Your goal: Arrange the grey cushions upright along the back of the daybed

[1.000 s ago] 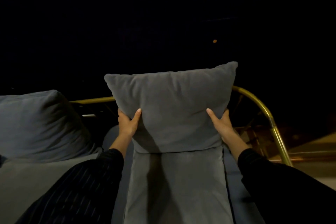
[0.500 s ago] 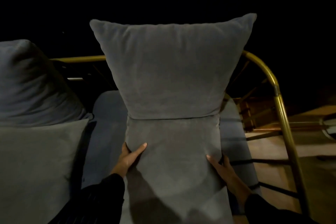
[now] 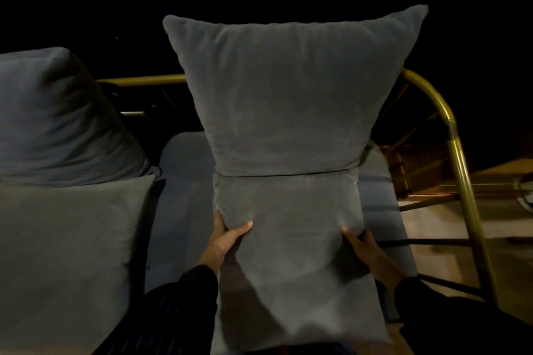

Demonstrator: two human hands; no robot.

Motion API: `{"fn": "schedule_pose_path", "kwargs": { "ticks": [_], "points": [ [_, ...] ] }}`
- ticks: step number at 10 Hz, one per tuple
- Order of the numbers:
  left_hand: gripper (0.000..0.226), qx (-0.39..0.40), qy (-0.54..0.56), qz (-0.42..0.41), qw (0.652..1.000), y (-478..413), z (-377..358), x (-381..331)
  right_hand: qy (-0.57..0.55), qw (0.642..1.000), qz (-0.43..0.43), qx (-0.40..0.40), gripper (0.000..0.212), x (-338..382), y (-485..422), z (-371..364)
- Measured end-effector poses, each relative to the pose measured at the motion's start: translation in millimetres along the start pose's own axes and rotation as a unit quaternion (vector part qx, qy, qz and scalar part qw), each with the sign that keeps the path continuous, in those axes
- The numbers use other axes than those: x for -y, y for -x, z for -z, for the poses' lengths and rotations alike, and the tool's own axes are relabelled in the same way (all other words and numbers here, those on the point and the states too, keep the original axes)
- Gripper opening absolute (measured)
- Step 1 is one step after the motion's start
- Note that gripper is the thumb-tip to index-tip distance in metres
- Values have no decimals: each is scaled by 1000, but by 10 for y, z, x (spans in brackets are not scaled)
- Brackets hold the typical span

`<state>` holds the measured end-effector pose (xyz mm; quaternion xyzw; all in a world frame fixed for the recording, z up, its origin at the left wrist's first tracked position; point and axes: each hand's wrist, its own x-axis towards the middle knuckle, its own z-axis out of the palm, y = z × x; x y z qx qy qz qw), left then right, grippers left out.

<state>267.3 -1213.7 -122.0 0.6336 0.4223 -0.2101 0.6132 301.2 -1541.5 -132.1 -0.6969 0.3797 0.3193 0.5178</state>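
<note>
One grey cushion (image 3: 288,95) stands upright against the brass back rail (image 3: 144,80) of the daybed. In front of it a second grey cushion (image 3: 291,262) lies flat on the blue mattress (image 3: 184,187). My left hand (image 3: 227,239) grips this flat cushion's left edge, thumb on top. On the opposite edge my right hand (image 3: 363,245) holds it the same way. At the left, another grey cushion (image 3: 57,118) leans upright, with a flat one (image 3: 66,253) lying before it.
The brass rail curves down at the right end (image 3: 450,130) of the daybed. Beyond it lies a wooden floor (image 3: 504,282) with dark frame bars (image 3: 432,242). The background is dark.
Both hands let go of the upright cushion, which stays against the rail. They dropped to the flat cushion in front and now grip its side edges more tightly.
</note>
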Motion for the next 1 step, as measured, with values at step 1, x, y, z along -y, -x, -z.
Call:
{"fn": "schedule_pose_path", "kwargs": {
  "ticks": [1],
  "points": [
    [119, -2, -54, -34, 998, 40, -43, -92, 53, 998, 0, -45, 78, -13, -5, -85]
  ]
}}
